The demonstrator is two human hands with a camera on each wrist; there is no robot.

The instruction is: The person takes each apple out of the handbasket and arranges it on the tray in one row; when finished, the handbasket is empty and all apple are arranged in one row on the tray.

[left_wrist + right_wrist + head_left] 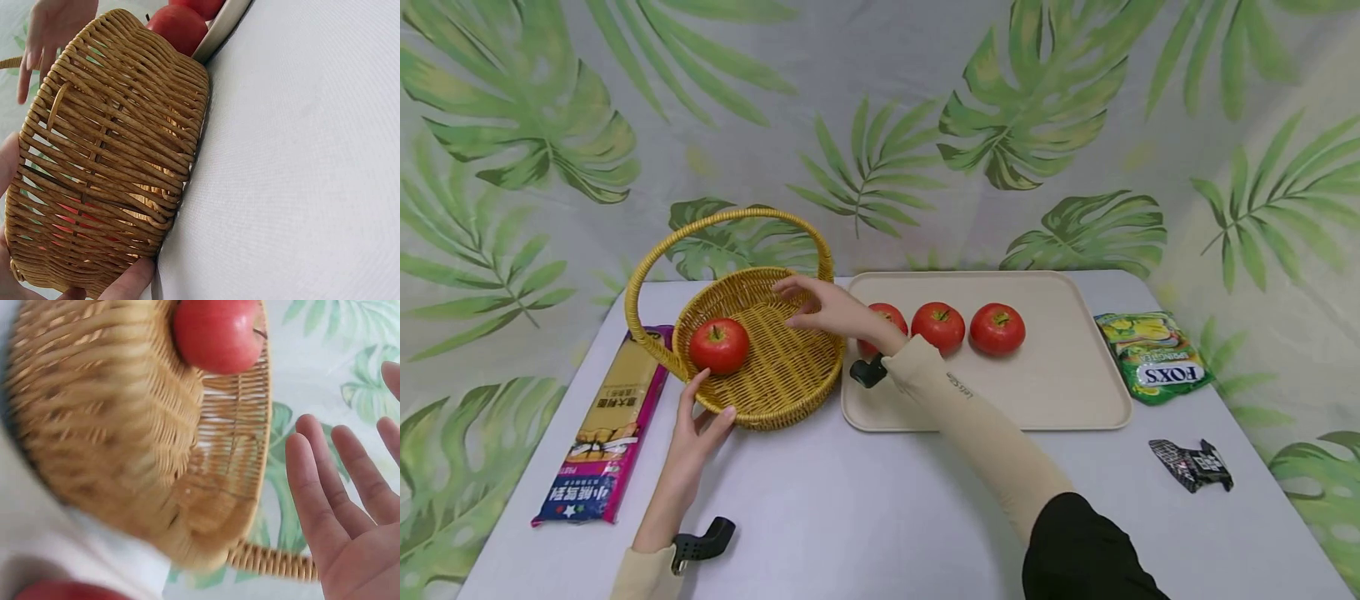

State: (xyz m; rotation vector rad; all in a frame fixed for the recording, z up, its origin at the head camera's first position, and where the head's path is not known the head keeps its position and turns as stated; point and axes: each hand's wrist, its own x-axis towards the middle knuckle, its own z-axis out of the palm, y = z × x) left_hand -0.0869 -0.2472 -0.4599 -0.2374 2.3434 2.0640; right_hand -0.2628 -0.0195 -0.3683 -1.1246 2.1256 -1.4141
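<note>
A golden wicker basket (801, 402) with a tall arched handle (730, 215) stands at the left of the table, and one red apple (719, 346) lies inside its left part. My left hand (691, 446) holds the basket's near left side; the left wrist view shows its fingertips (132, 280) against the lower weave. Above the basket's right part hovers my right hand (829, 307), holding nothing. The right wrist view has its fingers (303, 465) spread apart beside the rim. Three more red apples (997, 328) sit in a row on a beige tray (1067, 375), the leftmost partly behind my right wrist.
Left of the basket lies a long pasta packet (602, 425). A green Fox's bag (1153, 357) is against the tray's right edge, with a small black wrapper (1193, 465) nearer the front. Leaf-patterned cloth (880, 167) hangs behind the table.
</note>
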